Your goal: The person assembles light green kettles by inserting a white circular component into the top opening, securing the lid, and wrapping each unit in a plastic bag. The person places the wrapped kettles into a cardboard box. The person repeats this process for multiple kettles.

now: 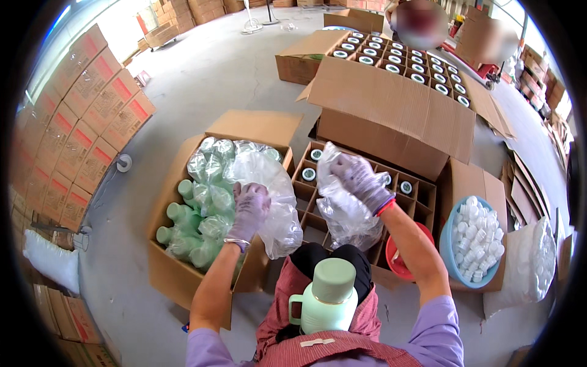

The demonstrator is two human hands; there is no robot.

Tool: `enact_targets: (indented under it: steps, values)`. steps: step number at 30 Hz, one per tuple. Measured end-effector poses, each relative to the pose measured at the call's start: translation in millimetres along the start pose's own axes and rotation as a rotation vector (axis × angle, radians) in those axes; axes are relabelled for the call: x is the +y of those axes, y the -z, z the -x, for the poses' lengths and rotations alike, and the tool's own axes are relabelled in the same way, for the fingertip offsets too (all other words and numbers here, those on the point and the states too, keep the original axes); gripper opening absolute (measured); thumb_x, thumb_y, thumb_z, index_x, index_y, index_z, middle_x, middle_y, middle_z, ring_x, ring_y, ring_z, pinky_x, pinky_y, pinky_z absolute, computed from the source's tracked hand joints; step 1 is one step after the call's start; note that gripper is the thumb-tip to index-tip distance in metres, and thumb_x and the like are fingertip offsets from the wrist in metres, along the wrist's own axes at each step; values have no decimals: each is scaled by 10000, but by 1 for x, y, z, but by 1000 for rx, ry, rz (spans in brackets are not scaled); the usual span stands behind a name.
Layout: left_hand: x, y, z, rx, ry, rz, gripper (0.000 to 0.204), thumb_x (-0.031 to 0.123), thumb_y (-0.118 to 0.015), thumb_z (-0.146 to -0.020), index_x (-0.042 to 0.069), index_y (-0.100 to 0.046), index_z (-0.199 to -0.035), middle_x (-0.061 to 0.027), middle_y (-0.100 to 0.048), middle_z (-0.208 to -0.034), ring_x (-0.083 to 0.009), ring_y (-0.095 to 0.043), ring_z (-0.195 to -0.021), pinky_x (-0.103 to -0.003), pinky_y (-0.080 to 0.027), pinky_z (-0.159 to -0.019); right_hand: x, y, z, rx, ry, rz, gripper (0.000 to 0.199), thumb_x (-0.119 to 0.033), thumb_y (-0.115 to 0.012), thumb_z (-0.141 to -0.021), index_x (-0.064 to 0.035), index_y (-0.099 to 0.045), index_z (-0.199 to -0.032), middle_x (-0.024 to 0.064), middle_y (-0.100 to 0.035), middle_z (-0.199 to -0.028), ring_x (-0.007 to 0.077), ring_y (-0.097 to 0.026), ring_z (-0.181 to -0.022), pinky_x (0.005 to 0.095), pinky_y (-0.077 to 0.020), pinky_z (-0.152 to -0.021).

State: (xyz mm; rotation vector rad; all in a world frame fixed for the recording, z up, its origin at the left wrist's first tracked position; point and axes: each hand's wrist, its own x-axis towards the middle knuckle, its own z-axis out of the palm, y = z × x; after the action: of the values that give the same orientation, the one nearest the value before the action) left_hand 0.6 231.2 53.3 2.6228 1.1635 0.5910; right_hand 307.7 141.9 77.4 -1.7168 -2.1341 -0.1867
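My left hand (249,211), in a grey patterned glove, is closed on a clear plastic bag (278,205) at the right side of an open carton (174,275). Inside that carton stand several pale green jugs (178,214), many wrapped in clear bags. Over a divided carton (310,205), my gloved right hand (359,177) grips another crumpled clear bag (345,217), which hangs down in front of it. A pale green jug (330,300) with a side handle and a lid rests upright on my lap, touched by neither hand.
At right, a blue basin (449,244) holds many small white caps, next to a red bowl (394,260). Beyond is a large carton (394,131) with dividers and lidded jugs (394,58). Stacked cartons (92,122) line the left; a person (422,24) is at the back.
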Motion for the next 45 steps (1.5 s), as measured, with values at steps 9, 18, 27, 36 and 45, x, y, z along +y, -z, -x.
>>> enact_targets:
  steps: [9,18,27,36,45]
  values:
    - [29,12,-12,52,406,1204,271,125,-592,-931,-32,-648,-1144,-62,-671,-1106,-144,-596,-1068,-278,-446,-965,-71,-8,46,-50,-60,-723,834,-477,-838,-674,-53,-511,-1314,198,-505,-1308,388,-479,-1229,488,-371,-1053]
    - [92,-21,79,274,-55,567,797,307,-706,-865,-48,-296,-1449,-246,-311,-1487,-365,-313,-1375,-419,-269,-1133,-100,-63,57,214,-524,-1064,229,-133,-639,-846,6,-621,-1027,173,-677,-883,238,-673,-814,339,-513,-763]
    - [75,-8,138,-307,494,1309,326,161,-544,-923,-34,-639,-1166,-78,-669,-1075,-174,-641,-998,-290,-507,-888,-101,-23,192,194,-686,-228,196,-86,-659,-733,-69,-623,-925,134,-619,-901,348,-592,-897,454,-451,-853]
    - [47,0,271,-480,278,1026,333,-14,-524,-865,-8,-600,-1190,-83,-651,-1133,-168,-607,-1044,-295,-473,-927,-222,17,301,-25,-213,-449,221,-165,-683,-701,-62,-629,-888,126,-598,-976,357,-573,-962,464,-456,-877]
    - [34,47,237,-599,403,1265,375,126,-597,-903,27,-587,-1265,-110,-654,-1166,-188,-623,-1051,-320,-492,-924,-238,18,328,-551,-53,-516,242,-274,-587,-807,-123,-672,-975,71,-637,-983,266,-579,-987,430,-413,-945]
